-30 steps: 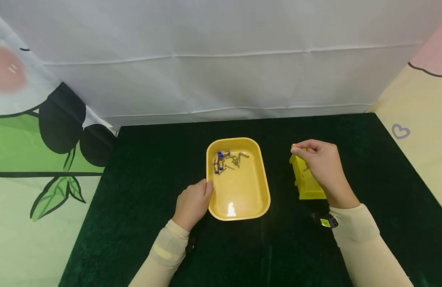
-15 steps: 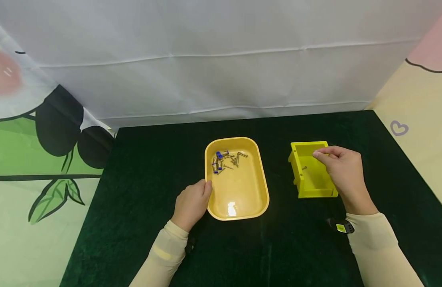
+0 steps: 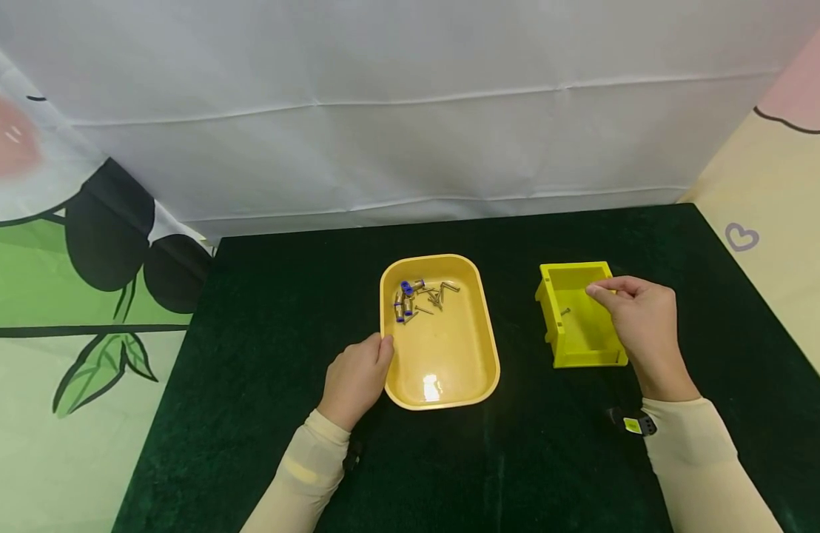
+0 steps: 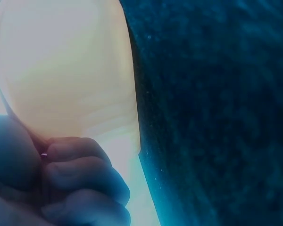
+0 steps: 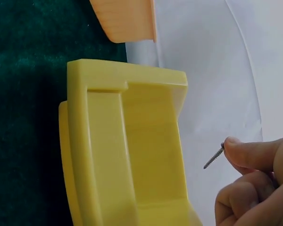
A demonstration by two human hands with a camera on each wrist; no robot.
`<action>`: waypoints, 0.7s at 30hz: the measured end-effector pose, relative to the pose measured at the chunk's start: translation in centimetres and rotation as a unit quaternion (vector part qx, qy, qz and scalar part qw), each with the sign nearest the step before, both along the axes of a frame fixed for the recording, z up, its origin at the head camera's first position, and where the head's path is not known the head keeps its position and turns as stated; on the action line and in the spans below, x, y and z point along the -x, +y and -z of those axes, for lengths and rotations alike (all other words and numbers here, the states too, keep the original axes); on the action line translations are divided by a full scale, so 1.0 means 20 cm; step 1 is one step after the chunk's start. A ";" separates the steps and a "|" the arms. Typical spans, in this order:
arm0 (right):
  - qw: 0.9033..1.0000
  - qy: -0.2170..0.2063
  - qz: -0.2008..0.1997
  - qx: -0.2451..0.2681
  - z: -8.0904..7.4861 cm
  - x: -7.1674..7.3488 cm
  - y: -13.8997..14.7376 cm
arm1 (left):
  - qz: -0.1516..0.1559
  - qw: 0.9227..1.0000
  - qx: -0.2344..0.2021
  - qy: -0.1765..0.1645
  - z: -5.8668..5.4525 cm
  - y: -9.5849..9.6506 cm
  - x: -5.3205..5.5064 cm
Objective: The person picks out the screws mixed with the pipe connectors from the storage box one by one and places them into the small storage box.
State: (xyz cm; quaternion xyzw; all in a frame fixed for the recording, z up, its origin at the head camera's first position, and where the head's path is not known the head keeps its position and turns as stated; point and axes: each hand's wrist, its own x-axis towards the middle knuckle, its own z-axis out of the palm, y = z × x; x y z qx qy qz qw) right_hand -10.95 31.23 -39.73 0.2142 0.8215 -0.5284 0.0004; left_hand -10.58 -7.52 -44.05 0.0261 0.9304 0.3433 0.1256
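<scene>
My left hand (image 3: 357,377) grips the left rim of a pale yellow tray (image 3: 443,363), fingers curled around its edge in the left wrist view. Inside the tray, toward its far left, lie several small screws (image 3: 438,299) beside several brass fittings with blue ends (image 3: 408,303). Over the right side of a bright yellow bin (image 3: 586,358) is my right hand (image 3: 642,329). Its thumb and index finger pinch a screw (image 5: 213,157) by the head, point angled downward in the right wrist view. One screw (image 3: 566,311) lies on the bin's floor.
A dark green cloth (image 3: 270,311) covers the table. Behind it hangs a white sheet (image 3: 397,155), with printed panels on both sides. The tray stands left of the bin, a strip of cloth between them.
My right hand has shifted right from the bin's far left corner, uncovering the bin's inside. In the last half second it barely moves. My left hand stays on the tray rim.
</scene>
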 end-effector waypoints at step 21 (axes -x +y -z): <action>1.000 -0.008 -0.016 -0.011 0.03 -0.02 -0.01 | -0.003 1.000 0.005 0.011 0.01 0.00 -0.01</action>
